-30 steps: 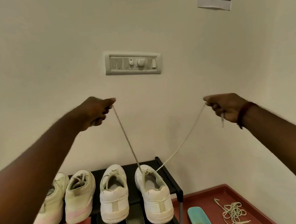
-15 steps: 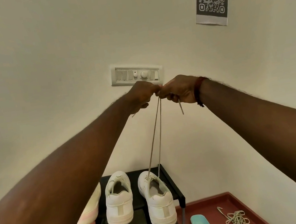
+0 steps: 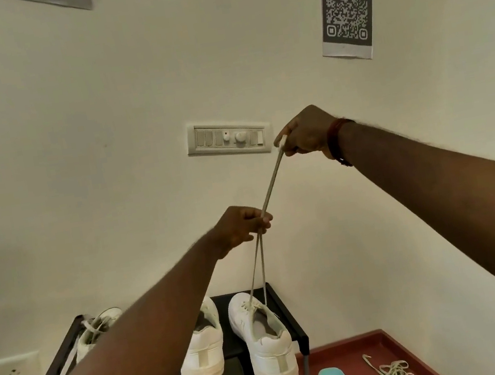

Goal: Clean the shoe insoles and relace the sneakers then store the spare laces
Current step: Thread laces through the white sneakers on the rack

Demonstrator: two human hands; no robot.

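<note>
Pinching the lace [image 3: 271,180] ends, the right grip [image 3: 306,134] sits high (left grip [image 3: 239,227] clasps both strands below) above the sneaker [image 3: 264,340].

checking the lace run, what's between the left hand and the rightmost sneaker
Only the lace: two strands run from the left hand down to the rightmost sneaker, in the head view.
</note>
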